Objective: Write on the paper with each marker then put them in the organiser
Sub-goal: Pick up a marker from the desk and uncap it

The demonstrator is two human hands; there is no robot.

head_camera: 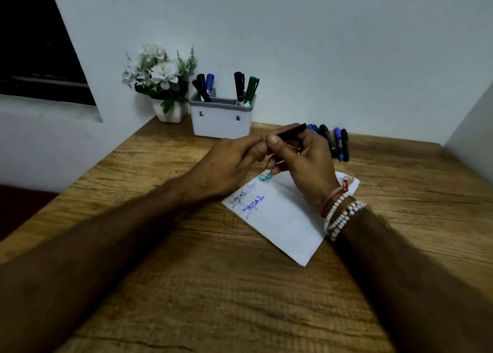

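My right hand (301, 157) grips a black marker (293, 131) above the far end of the white paper (282, 216). My left hand (232, 160) meets it, fingers curled at the marker's near end, which is hidden between the hands. The paper bears blue, green and dark writing near its left edge. Several more markers (337, 143), black and blue, lie on the table just behind my right hand. The white organiser (221, 123) stands at the back against the wall, with black, blue and green markers upright in it.
A white pot of pale artificial flowers (162, 85) stands left of the organiser in the corner. The wooden table (213, 286) runs to its left edge by a dark window and to a wall at the right.
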